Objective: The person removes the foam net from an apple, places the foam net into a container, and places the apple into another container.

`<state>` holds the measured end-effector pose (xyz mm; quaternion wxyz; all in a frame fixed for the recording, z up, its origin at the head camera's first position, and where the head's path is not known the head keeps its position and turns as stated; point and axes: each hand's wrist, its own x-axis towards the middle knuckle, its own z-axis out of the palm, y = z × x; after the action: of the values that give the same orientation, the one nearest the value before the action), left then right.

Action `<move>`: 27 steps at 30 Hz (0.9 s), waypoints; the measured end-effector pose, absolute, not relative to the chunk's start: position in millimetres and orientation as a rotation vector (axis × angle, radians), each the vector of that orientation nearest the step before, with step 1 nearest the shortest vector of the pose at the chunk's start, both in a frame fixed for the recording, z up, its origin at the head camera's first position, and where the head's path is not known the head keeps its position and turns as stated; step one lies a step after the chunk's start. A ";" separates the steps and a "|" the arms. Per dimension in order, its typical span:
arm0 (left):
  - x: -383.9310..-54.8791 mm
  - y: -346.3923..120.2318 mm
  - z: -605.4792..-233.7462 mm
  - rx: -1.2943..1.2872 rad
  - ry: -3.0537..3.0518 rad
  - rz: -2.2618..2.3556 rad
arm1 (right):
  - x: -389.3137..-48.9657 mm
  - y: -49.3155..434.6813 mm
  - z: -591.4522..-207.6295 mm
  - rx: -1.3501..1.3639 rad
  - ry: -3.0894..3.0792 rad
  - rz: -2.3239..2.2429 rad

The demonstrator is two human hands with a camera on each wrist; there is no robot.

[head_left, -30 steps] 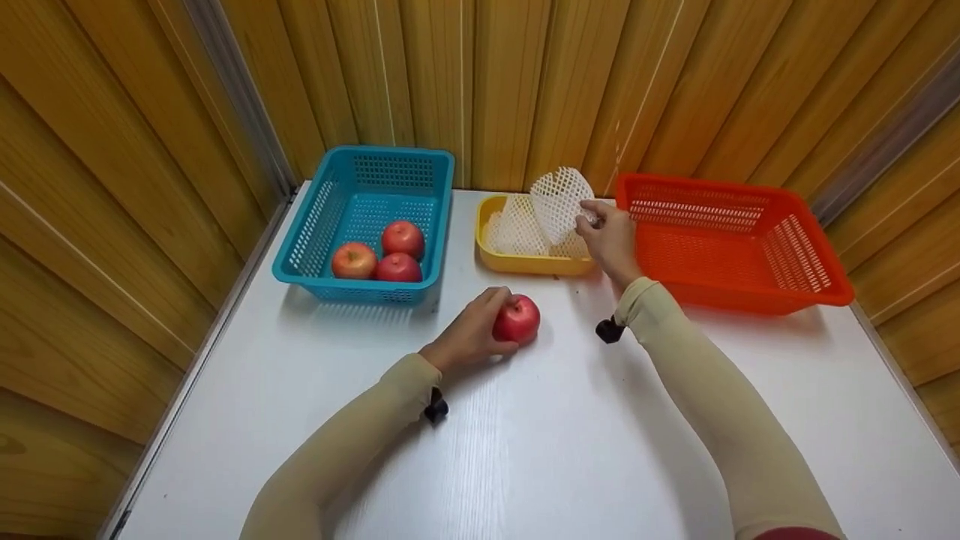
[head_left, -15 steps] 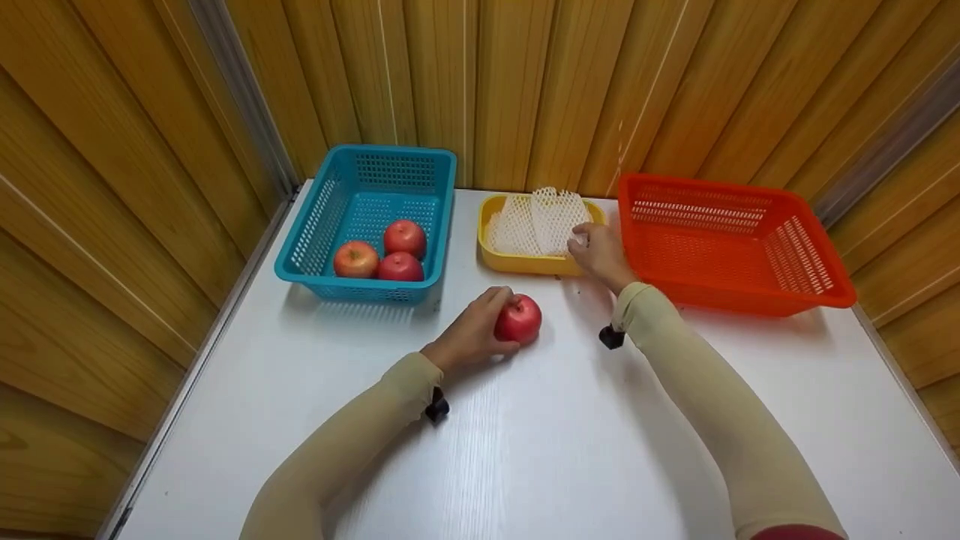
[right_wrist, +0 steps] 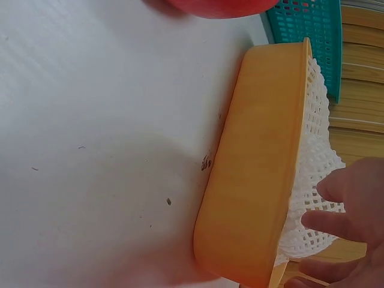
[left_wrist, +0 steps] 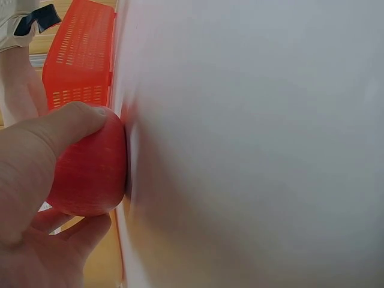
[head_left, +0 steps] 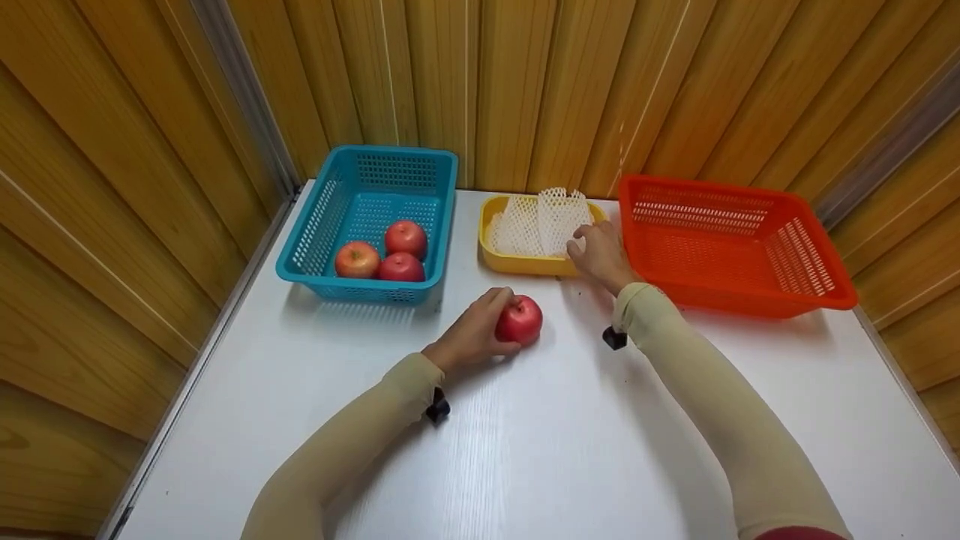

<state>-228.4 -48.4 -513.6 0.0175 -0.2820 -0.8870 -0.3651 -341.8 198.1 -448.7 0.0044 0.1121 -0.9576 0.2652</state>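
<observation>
My left hand grips a red apple that rests on the white table. In the left wrist view the thumb lies over one side of the apple and the fingers lie on the opposite side. White foam fruit nets stand bunched in a shallow yellow tray. At the tray's right end is my right hand, its fingertips against the nets. The right wrist view shows the thumb and fingers spread apart before the white mesh, pinching nothing visible.
A blue basket at the back left holds three apples. An orange-red basket stands at the back right, close to my right hand. Wooden panel walls border the white table behind and at the sides.
My right hand has lowered the foam net it held above the yellow tray, and the net now sits among the others. The left hand and its apple have stayed in place.
</observation>
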 end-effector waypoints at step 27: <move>-225.8 -47.3 -509.2 -0.855 -2.808 -1.129 | -358.4 186.3 -446.5 0.644 -3.364 0.470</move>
<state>-225.8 -47.3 -509.2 -0.0015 -0.2718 -0.8929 -0.3590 -358.4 186.3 -446.5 -0.1572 0.1838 -0.9610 0.1341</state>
